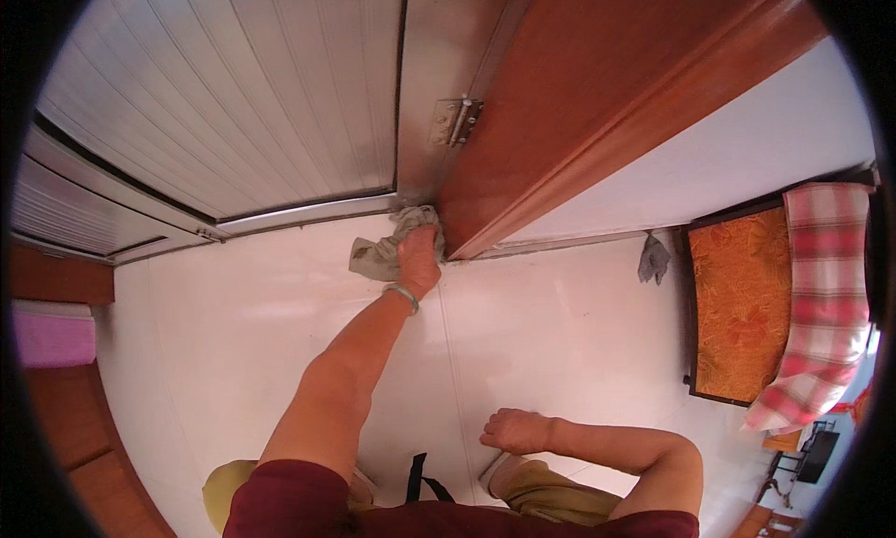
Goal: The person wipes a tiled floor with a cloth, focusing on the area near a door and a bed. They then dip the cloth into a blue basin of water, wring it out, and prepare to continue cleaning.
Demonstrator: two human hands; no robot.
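A pale tiled floor spreads under everything, and a ribbed metal door stands along its far side. The door meets a thick reddish-brown wooden frame, with a white wall running off to the right. Against that side sits a dark-edged seat with an orange patterned pad, a red-and-white checked cover draped over its outer part. A pink towel lies at the far left.

A crumpled grey-green cloth is on the floor at the corner where the door meets the frame, and the left hand is clamped on its bunched right part. The right hand is well apart from it, near the person's knee, fingers curled inward; its palm is hidden, so I cannot tell how tightly it is closed. A dark grey rag is at the wall's foot, near the seat. A metal hinge joins door and frame, and a pale bangle circles the left wrist.
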